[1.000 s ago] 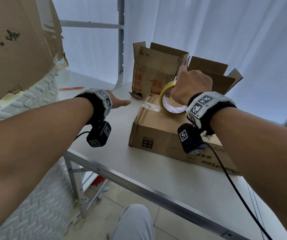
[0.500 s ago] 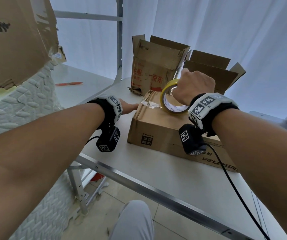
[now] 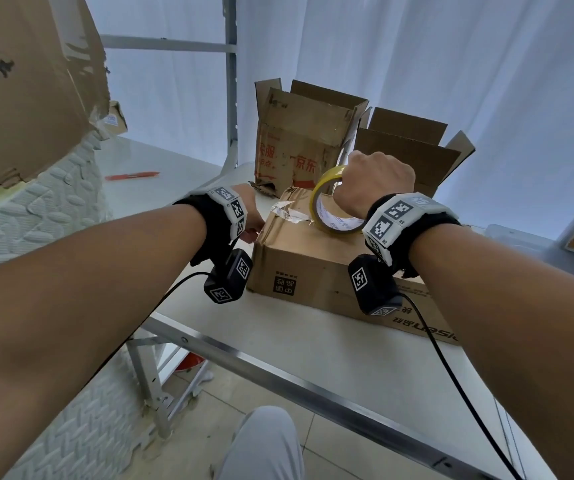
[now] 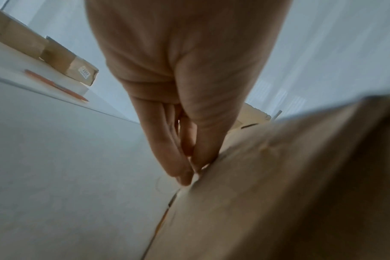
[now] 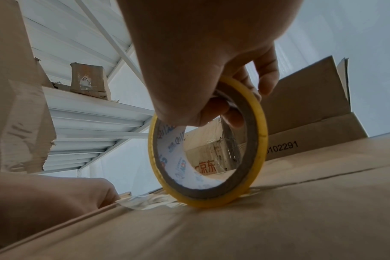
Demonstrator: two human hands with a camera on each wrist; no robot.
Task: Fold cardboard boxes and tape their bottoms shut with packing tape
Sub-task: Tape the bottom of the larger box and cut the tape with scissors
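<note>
From the head view we see a flat brown box [image 3: 316, 268] lying on the white table [image 3: 278, 344], near its left edge and set back from the metal-trimmed front edge. Our right hand [image 3: 375, 185] grips a yellow roll of tape [image 3: 330, 206] that stands on edge on the top of the box, toward its far left corner. A crumpled strip of old clear tape [image 3: 289, 211] lies on that corner, just beside the roll. Our left hand [image 3: 249, 221] reaches the left side of the box at the top edge; the wrist band hides its fingers here. Behind the box, toward the far edge of the table, stand two open boxes [image 3: 299, 147] with their flaps up, the left one printed in red. An orange pen [image 3: 133, 175] lies on a second white surface to the left.

From the left wrist we see our left hand [image 4: 185, 88] with straight fingers [image 4: 180, 168] held together, their tips touching the side of the box [image 4: 278, 184] where it meets the table [image 4: 67, 167]. The hand holds nothing.

From the right wrist we see our right hand [image 5: 203, 61] curled round the top of the roll of tape [image 5: 209, 154], fingers hooked through the core and the thumb on the outer rim. The roll rests upright on the box [image 5: 256, 228], next to a seam in the cardboard.
</note>
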